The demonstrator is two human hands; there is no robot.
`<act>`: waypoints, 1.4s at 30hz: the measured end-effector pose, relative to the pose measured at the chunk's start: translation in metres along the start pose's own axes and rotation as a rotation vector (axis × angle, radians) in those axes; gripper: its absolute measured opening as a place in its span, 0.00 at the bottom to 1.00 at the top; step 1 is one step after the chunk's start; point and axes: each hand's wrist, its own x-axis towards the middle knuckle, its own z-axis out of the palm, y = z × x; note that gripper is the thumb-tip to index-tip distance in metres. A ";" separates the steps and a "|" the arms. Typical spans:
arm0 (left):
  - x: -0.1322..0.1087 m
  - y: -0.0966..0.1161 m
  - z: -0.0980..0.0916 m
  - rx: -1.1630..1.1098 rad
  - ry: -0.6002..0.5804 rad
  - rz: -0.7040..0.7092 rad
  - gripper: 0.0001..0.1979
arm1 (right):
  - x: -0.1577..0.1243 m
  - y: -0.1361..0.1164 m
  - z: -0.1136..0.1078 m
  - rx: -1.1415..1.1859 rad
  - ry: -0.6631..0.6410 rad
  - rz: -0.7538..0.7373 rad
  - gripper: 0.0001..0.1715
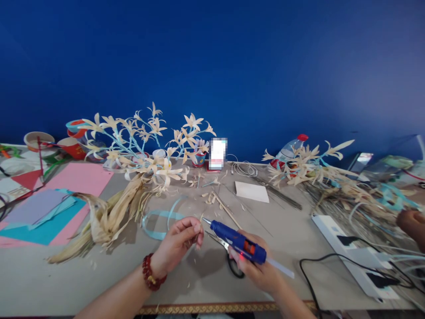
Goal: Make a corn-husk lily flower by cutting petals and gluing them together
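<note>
My right hand (254,261) is wrapped round a blue hot glue gun (237,241), its nozzle pointing up and left. A pale glue stick (280,268) sticks out of its back end, and a small red light glows by the handle. Just left of the nozzle tip, my left hand (184,235) is closed in a pinch. Whatever sits between its fingertips is too small to make out. Scissors (234,266) with black handles lie on the table, partly hidden under the glue gun and my right hand. A light blue ribbon strip (154,221) curls behind my left hand.
Dried corn husks (113,217) and coloured paper (49,217) lie left. Husk flowers (142,133) stand at the back. A white card (252,192) and thin sticks lie mid-table. At right are a power strip (352,261) with cables and another person's hand (411,223).
</note>
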 end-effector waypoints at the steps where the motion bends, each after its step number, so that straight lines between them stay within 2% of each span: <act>1: 0.000 0.000 0.000 -0.002 0.000 -0.001 0.09 | 0.000 0.000 0.000 -0.007 -0.011 -0.010 0.10; 18: 0.000 -0.001 -0.001 -0.005 -0.003 -0.008 0.10 | 0.000 -0.006 -0.002 0.041 -0.098 0.045 0.11; 28: 0.000 0.000 -0.001 -0.111 -0.028 -0.033 0.09 | -0.005 -0.002 0.004 -0.105 0.014 -0.066 0.09; 34: 0.000 0.001 0.000 -0.201 -0.106 -0.124 0.11 | -0.004 0.003 0.005 -0.142 0.019 -0.154 0.07; 38: 0.000 0.000 -0.001 -0.248 -0.104 -0.139 0.09 | -0.002 0.005 0.007 -0.179 -0.007 -0.171 0.10; 42: 0.001 -0.001 -0.002 -0.218 -0.102 -0.146 0.12 | -0.004 0.009 0.010 -0.189 0.014 -0.196 0.09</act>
